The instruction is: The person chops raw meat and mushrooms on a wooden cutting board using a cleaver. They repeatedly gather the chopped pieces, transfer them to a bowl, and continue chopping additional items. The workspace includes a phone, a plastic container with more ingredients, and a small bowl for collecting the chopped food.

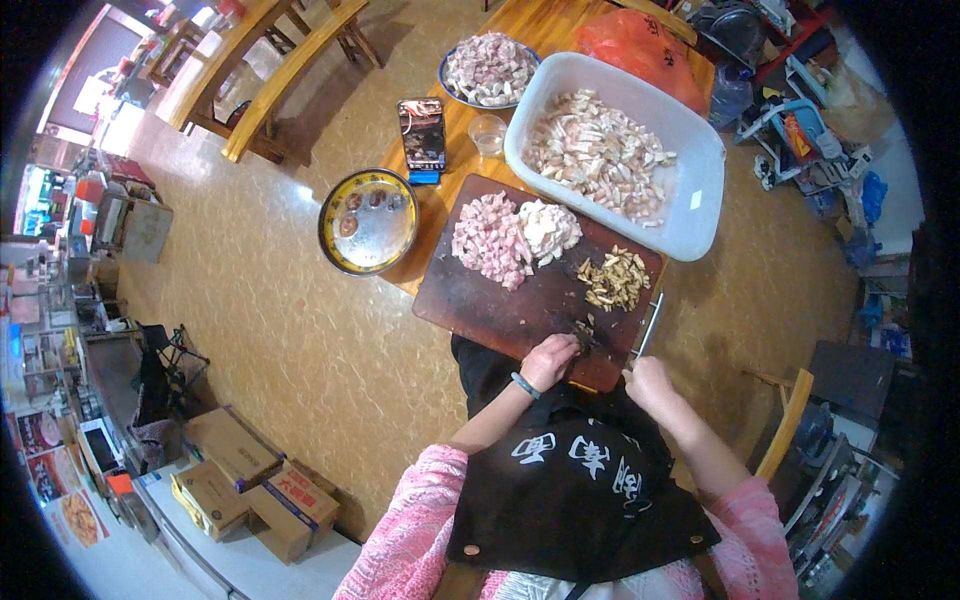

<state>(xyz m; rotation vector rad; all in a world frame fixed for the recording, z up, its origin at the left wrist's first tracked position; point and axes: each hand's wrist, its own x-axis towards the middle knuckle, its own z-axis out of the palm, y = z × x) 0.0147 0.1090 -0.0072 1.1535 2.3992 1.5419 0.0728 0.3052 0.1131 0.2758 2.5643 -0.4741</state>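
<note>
My right hand (646, 381) grips the handle of a knife (651, 324), its blade seen nearly edge-on at the right edge of a dark cutting board (480, 304). With its fingers bent down, my left hand (551, 361) presses on a small dark piece of food (585, 341) near the board's front edge; what it is cannot be told. Three piles lie on the board: diced pink meat (491, 240), whitish chopped pieces (550, 231) and brownish sliced pieces (615, 279), the last one nearest the knife.
Behind the board stands a large white plastic tub (694, 217) of cut pieces. A heaped blue-rimmed bowl (442, 71), a plastic cup (487, 136), a propped phone (423, 136) and a red plastic bag (637, 52) are also there. A yellow-rimmed bowl (330, 247) sits left.
</note>
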